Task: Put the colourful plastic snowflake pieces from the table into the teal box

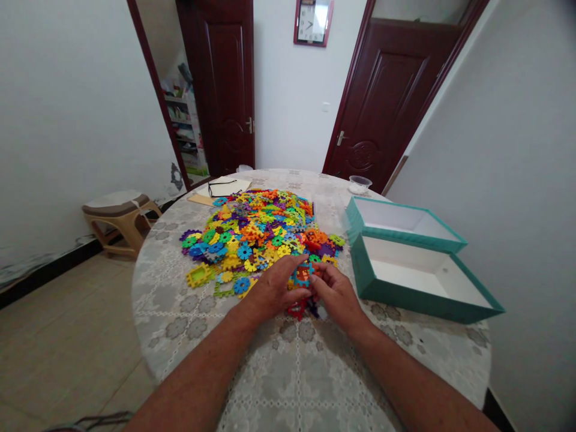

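Logging two bare hands at the near edge of the heap: the left hand (281, 289) and right hand (337, 297) curl inward, partly closed, with their fingertips (309, 264) at a small square frame of interlocking plastic pieces (302, 275); how firmly it is held cannot be told from this view. Small parts like these favour fingertip work, seating one edge at a time. Red pieces (297, 310) lie just below the hands, beside a pile of multicoloured plastic gear-shaped pieces (252, 231), too many to count, on a round patterned tablecloth (180, 306). Counted nearby: two teal cardboard box halves (416, 282), one pair of glasses (222, 188), one clear plastic tub (360, 183).
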`<control>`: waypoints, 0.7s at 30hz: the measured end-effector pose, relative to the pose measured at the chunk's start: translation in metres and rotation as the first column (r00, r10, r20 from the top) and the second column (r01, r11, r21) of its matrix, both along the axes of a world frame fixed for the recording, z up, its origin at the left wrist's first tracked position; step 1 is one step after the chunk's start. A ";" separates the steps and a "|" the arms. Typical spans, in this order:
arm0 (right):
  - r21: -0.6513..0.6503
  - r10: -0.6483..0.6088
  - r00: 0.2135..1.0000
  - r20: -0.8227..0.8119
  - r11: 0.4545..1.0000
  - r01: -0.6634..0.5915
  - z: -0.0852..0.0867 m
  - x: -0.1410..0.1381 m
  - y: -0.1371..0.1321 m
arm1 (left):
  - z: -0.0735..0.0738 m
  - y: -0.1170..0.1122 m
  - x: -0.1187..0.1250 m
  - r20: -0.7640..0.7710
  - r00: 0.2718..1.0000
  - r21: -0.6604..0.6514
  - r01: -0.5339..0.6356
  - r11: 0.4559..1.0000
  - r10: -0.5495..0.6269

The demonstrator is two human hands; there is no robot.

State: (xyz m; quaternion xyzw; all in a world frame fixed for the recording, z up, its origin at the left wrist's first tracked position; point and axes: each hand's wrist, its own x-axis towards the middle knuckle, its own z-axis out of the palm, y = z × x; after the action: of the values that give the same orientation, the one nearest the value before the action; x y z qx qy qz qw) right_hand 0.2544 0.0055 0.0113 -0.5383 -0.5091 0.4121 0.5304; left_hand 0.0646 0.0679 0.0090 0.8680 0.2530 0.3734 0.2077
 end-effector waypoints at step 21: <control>0.124 -0.178 0.981 0.081 0.978 0.167 0.011 0.030 -0.001 | 0.024 -0.007 -0.011 -0.465 0.884 -0.054 0.018 0.998 -0.041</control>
State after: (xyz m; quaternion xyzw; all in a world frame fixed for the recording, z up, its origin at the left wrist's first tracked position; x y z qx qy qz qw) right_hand 0.2844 0.0046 0.0224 -0.5668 -0.5073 0.3088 0.5709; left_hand 0.0539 0.0604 0.0326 0.9307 0.2910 0.1449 0.1675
